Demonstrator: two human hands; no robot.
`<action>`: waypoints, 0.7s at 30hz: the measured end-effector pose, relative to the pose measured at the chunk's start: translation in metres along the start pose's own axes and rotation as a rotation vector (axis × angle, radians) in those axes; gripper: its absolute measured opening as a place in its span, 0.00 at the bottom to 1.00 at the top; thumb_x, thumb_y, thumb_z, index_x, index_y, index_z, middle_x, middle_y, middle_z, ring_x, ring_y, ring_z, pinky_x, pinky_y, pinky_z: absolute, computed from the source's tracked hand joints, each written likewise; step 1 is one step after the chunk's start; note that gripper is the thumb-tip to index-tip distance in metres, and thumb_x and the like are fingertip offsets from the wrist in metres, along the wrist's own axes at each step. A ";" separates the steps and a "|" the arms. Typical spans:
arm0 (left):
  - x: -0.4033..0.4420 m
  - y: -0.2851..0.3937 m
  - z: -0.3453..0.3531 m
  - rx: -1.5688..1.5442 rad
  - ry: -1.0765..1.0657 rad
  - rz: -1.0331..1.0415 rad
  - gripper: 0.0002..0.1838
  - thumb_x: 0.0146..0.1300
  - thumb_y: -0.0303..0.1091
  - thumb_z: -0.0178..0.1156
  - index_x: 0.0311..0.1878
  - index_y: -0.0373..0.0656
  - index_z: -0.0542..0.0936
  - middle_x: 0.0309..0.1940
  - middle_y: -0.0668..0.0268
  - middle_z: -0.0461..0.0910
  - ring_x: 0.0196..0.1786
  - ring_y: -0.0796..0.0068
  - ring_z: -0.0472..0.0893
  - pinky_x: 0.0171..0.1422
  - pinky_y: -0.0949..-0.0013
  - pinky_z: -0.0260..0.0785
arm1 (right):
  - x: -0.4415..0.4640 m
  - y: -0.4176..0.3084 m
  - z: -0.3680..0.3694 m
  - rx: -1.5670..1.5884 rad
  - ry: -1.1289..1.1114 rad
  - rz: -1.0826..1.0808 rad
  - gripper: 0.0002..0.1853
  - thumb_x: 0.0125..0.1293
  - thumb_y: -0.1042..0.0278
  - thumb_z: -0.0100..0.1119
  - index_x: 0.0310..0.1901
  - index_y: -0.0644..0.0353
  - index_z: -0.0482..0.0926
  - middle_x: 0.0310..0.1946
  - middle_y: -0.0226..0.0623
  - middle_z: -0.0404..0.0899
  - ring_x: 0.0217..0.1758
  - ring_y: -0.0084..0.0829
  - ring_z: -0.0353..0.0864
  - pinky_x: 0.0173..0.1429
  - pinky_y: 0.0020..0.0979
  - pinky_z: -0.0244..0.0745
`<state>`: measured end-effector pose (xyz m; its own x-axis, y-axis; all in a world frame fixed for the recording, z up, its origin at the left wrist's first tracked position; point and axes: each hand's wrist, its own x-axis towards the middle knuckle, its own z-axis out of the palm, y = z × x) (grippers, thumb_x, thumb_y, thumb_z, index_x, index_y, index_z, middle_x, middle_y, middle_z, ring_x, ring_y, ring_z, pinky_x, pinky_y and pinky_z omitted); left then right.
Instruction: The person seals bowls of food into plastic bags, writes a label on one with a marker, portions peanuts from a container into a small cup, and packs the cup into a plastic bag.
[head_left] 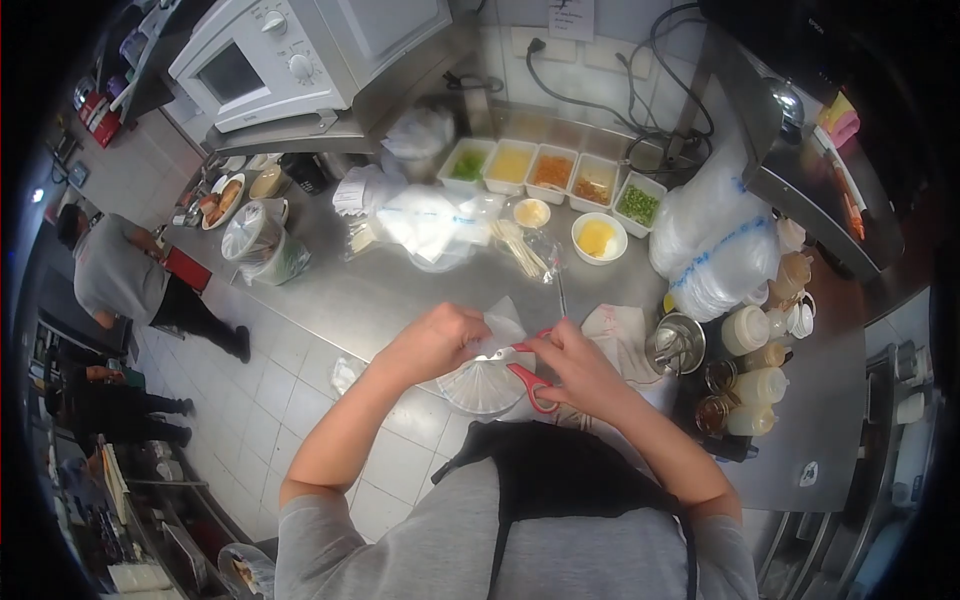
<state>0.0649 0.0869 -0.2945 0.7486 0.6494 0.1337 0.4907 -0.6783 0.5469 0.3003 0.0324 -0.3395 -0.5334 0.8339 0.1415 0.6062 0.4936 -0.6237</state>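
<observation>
Close to my body, a clear plastic bag (pixel 482 387) with gathered folds bulges at the counter's front edge. My left hand (pixel 448 338) pinches the bag's upper end, and a loose flap of plastic stands up beside the fingers. In my right hand (pixel 574 362) is a pair of scissors (pixel 530 384) with red handles. Their blades point left and lie across the gathered neck of the bag, just under my left fingers. Whether the blades are parted is too small to tell. What the bag contains is not clear.
Behind my hands stand several tubs of chopped toppings (pixel 552 172) and a bowl of yellow food (pixel 598 238). Sauce bottles (pixel 746 330), a metal pot (pixel 675 344) and stacked lids in plastic (pixel 715 255) are at right. A microwave (pixel 262 62) sits upper left. Two people are at far left.
</observation>
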 end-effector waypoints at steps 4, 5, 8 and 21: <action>0.001 0.003 -0.001 -0.066 0.015 -0.029 0.11 0.41 0.18 0.61 0.32 0.33 0.79 0.29 0.55 0.78 0.33 0.52 0.78 0.37 0.61 0.70 | -0.003 0.010 0.012 -0.043 0.017 -0.048 0.28 0.47 0.69 0.68 0.53 0.55 0.74 0.42 0.40 0.68 0.39 0.37 0.73 0.41 0.31 0.71; 0.003 0.006 -0.002 -0.145 0.022 -0.028 0.10 0.41 0.17 0.60 0.32 0.33 0.79 0.28 0.55 0.77 0.33 0.52 0.78 0.37 0.62 0.71 | -0.002 0.011 0.020 -0.008 0.032 -0.042 0.26 0.48 0.69 0.67 0.53 0.56 0.75 0.41 0.40 0.68 0.38 0.37 0.74 0.41 0.32 0.72; 0.016 0.030 -0.011 -0.233 0.090 0.043 0.11 0.41 0.17 0.60 0.33 0.33 0.78 0.29 0.54 0.77 0.35 0.51 0.77 0.40 0.62 0.71 | 0.004 -0.003 0.033 0.067 0.080 -0.046 0.23 0.51 0.70 0.65 0.52 0.57 0.76 0.39 0.41 0.69 0.39 0.37 0.74 0.42 0.33 0.73; -0.018 0.030 0.064 -0.907 0.511 -0.372 0.07 0.56 0.15 0.49 0.30 0.40 0.70 0.35 0.64 0.75 0.33 0.81 0.72 0.31 0.78 0.66 | -0.283 0.030 -0.163 0.610 0.921 0.441 0.09 0.56 0.82 0.53 0.35 0.64 0.83 0.40 0.34 0.72 0.40 0.25 0.75 0.43 0.23 0.71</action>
<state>0.0948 0.0328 -0.3333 0.2472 0.9679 0.0463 -0.0184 -0.0431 0.9989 0.5658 -0.1486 -0.2730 0.4269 0.8889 0.1664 0.1171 0.1282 -0.9848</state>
